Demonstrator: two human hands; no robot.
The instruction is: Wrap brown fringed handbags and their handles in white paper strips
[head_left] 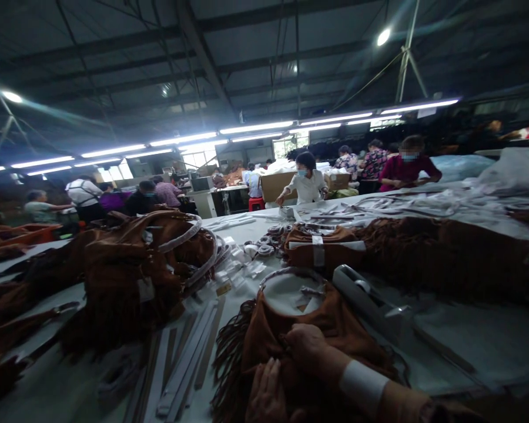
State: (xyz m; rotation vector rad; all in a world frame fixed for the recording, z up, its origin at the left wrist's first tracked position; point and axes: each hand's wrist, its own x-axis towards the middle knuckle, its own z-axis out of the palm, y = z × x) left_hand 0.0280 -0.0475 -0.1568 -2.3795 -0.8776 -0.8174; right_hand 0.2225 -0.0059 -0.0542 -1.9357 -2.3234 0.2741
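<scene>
A brown fringed handbag lies before me at the table's front. Its handle, wrapped in a pale covering, arches away from me. My right hand is closed, with curled fingers pinching the bag's front just under the opening; the fingertips are partly hidden. A white band circles that wrist. Below and left of it, my left hand rests on the bag, its fingers stretched out flat and close together. Long dark fringe hangs at the bag's left side. Just beyond the bag's right edge lies a grey tool with a long body.
Flat grey strips lie left of the bag. A stack of brown fringed bags stands farther left, and another brown bag lies behind. Wrapped rolls and clear packets clutter the middle. Across the table, a person in white reaches over it.
</scene>
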